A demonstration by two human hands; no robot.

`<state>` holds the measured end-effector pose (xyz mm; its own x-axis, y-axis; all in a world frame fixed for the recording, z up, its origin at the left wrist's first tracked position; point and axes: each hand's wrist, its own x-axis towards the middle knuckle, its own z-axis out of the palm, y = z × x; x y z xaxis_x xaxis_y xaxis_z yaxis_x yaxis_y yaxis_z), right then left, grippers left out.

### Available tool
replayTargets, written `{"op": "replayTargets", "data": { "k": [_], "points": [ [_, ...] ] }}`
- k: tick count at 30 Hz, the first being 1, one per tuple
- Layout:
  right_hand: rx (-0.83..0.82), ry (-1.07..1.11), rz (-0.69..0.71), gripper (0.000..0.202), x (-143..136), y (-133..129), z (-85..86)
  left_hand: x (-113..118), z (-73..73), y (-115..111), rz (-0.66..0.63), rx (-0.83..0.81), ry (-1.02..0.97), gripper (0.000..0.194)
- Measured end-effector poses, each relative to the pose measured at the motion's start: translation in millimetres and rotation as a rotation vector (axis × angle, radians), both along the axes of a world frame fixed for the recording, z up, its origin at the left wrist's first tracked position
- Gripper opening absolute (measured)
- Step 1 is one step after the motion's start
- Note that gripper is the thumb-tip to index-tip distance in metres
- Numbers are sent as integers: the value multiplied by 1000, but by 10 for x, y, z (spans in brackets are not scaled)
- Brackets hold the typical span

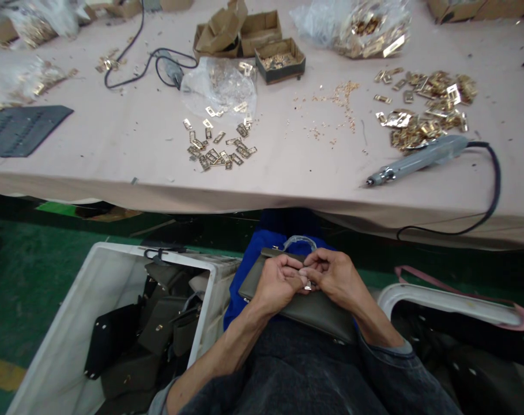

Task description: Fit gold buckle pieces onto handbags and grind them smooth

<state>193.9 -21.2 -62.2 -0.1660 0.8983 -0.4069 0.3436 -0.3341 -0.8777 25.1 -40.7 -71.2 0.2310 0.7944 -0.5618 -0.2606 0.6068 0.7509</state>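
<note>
An olive-grey handbag (320, 314) lies across my lap, its handle (300, 241) wrapped in clear plastic. Over the bag's middle, my left hand (278, 283) and my right hand (336, 278) meet with bent, closed fingers. A small shiny metal clasp (308, 285) shows between the fingertips, pinched from both sides. The fingers partly cover the clasp, and I cannot tell whether it is attached to the bag. Beneath the bag is blue cloth (236, 297).
A grey electric screwdriver (417, 161) lies on the table (279, 167) beside piled gold metal plates (434, 109). Loose plates (218, 153), tiny screws (343, 101) and small boxes (281, 69) are scattered further left. Bins of bags flank me: a white bin (54, 323) and another bin (443, 297).
</note>
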Motion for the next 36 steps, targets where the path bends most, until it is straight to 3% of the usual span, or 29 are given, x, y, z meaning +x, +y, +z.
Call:
{"op": "replayTargets", "data": {
  "k": [5,11,15,19,24,27,32,34,36],
  "points": [
    [-7,8,-60,14,-16,-100,-85,17,-29,-24,-2,16,78,33],
    [-45,88,-60,14,-27,-197,-50,77,-16,-39,70,-24,93,32],
    [200,-60,-18,14,-16,-264,-69,110,-20,-26,93,-49,131,30],
    [434,-142,153,21,36,-321,-68,144,-33,12,135,-74,213,27],
    [571,-348,337,29,98,-334,-26,199,-32,85,145,-113,260,18],
    [669,-455,397,20,89,-312,-45,218,-19,132,139,-110,250,11],
    [695,-437,392,30,115,-217,-121,200,56,166,84,-169,136,10],
    [639,-338,337,34,162,-137,-119,170,133,166,13,-81,166,15],
    [577,-207,284,36,219,-37,-85,134,232,177,-92,151,350,20]
  ]
}}
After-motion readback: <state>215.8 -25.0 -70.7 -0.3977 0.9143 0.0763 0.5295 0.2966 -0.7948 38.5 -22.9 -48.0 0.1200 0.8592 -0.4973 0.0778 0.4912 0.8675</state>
